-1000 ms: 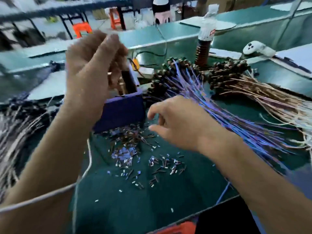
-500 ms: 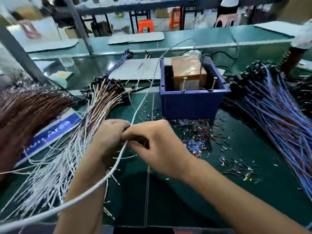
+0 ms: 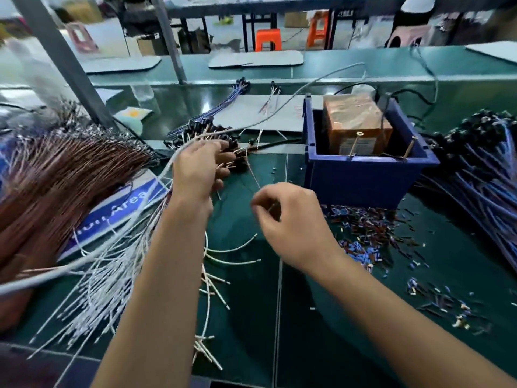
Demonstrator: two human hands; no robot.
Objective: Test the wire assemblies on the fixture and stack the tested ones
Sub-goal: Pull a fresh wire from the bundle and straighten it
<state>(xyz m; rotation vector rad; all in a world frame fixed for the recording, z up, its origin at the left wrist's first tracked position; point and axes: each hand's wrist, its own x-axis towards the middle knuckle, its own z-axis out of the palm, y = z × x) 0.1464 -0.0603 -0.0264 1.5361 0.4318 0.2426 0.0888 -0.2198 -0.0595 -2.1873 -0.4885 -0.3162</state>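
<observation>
My green worktop (image 3: 246, 317) fills the frame, with a big brown wire bundle (image 3: 56, 186) at the left edge, a blue-wire pile (image 3: 481, 186) at the right and the blue test fixture box (image 3: 363, 169) in the upper right, so I judge plenty is left to test. My left hand (image 3: 201, 166), at centre, rests curled on the connector ends of the white wire assemblies (image 3: 112, 275) fanned toward the lower left. My right hand (image 3: 288, 219), just below the box, is curled as if pinching something thin, though I cannot tell what.

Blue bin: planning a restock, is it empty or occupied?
Occupied: the blue bin holds a brown box, with two pins standing at its front rim.
</observation>
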